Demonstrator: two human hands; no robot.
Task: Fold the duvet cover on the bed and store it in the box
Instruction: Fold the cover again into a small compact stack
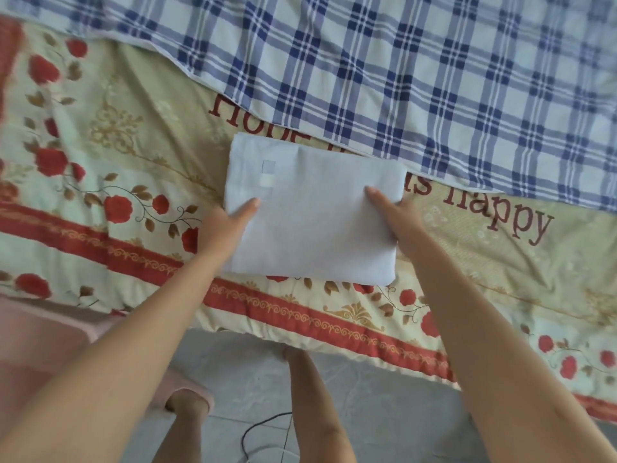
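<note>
Looking pretty far along tbh: the duvet cover [314, 215] is already folded into a neat pad on the bed [110, 152], pinched at both sides by the left hand [228, 225] and right hand [399, 217], thumbs on top, other fingers probably tucked underneath, so only the box step's left.

The floral-quilted bed [100, 145] carries a plaid sheet [434, 78] and the folded duvet cover [317, 222].

Both arms reached forward, left grip [227, 222] and right grip [400, 218] each pinching a side of the duvet cover [314, 225], thumbs on top.
</note>
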